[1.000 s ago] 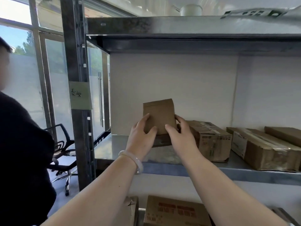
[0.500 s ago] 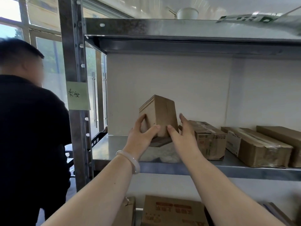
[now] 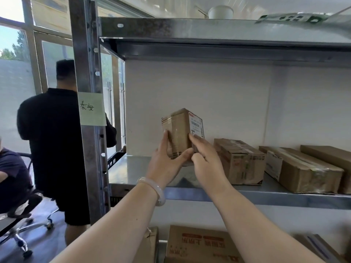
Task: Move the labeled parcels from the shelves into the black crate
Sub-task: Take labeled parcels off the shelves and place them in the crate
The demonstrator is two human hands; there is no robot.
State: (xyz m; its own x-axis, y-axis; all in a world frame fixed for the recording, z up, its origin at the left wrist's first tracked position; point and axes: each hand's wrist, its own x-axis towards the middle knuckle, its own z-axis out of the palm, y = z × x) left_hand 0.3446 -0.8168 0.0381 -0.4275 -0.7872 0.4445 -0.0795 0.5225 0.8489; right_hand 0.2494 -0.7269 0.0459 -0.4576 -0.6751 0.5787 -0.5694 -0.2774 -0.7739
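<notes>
Both hands grasp one parcel (image 3: 180, 135). The left hand (image 3: 165, 164) wraps its near left side, thumb laid across the lower front. The right hand (image 3: 207, 160) pinches the right corner, with a finger up along the face that carries a white label (image 3: 196, 126). The parcel is a small taped carton, held upright and slightly turned, lifted clear of the steel shelf (image 3: 133, 173) above its left end. A pale bracelet (image 3: 153, 190) sits on the left wrist.

Just right of the hands a brown box (image 3: 239, 160) stands on the same shelf. Further right two longer boxes (image 3: 303, 171) (image 3: 332, 158) lie side by side. On the tier below are a printed carton (image 3: 199, 245) and another beside it (image 3: 150, 243). A white bowl (image 3: 220, 12) sits on the top shelf.

A green note (image 3: 92, 109) with handwriting is stuck to the rack's left post (image 3: 85, 54). Behind the post, at shelf height, a black slotted edge (image 3: 115, 158) shows; it may be a crate, but too little is visible to say.

Left of the rack a person in black (image 3: 53, 139) stands facing the windows, and a seated person (image 3: 11, 171) on a wheeled chair (image 3: 22, 230) is cut off by the frame edge.
</notes>
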